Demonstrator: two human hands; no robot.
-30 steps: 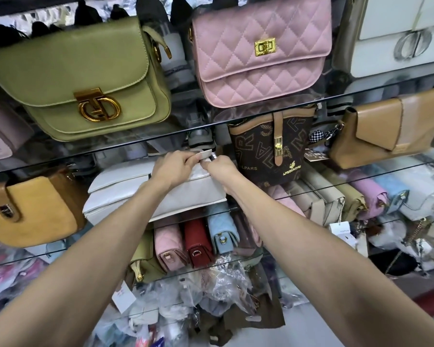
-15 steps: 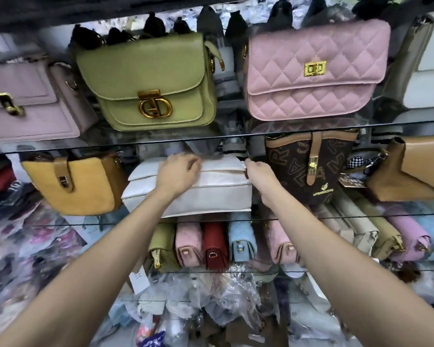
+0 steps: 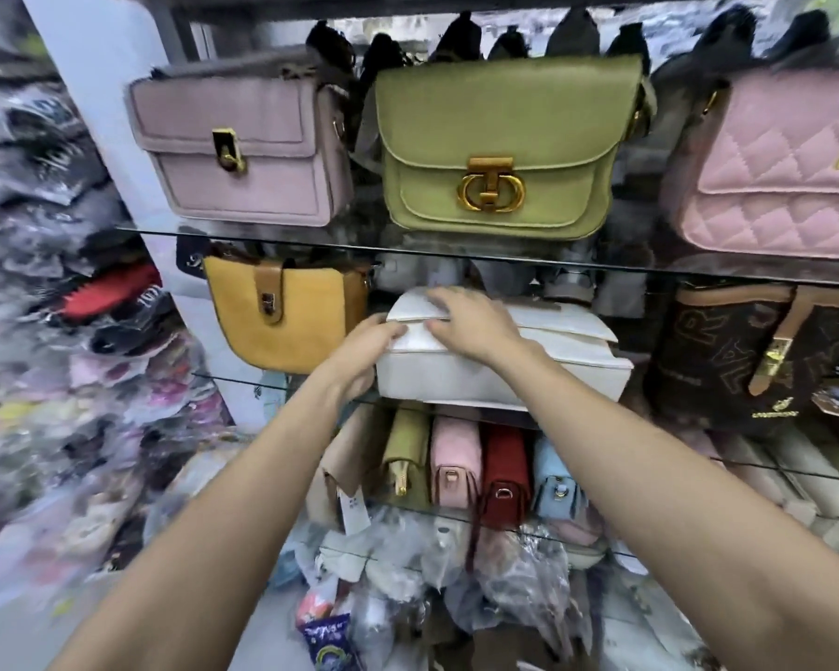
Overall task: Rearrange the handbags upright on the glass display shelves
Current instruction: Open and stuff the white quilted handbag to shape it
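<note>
A white handbag (image 3: pixel 553 370) lies flat on the middle glass shelf (image 3: pixel 224 380), between an upright mustard bag (image 3: pixel 282 322) and a brown monogram bag (image 3: pixel 727 360). My left hand (image 3: pixel 369 351) grips the white bag's left end. My right hand (image 3: pixel 471 322) lies on top of it near the same end, fingers and thumb closed on the upper flap. On the upper glass shelf (image 3: pixel 650 268) stand a mauve bag (image 3: pixel 243 152), an olive green bag (image 3: pixel 500 147) and a pink quilted bag (image 3: pixel 785 171).
Below the white bag a row of small bags stands end-on: green (image 3: pixel 408 452), pink (image 3: pixel 456 457), red (image 3: pixel 504 467), light blue (image 3: pixel 553 481). Plastic-wrapped goods (image 3: pixel 44 331) pile up on the left and more packets (image 3: pixel 456 573) lie at the bottom.
My right hand moved from the white bag's right end across its top to the left end. My left hand slid to the left edge. The view swung left.
</note>
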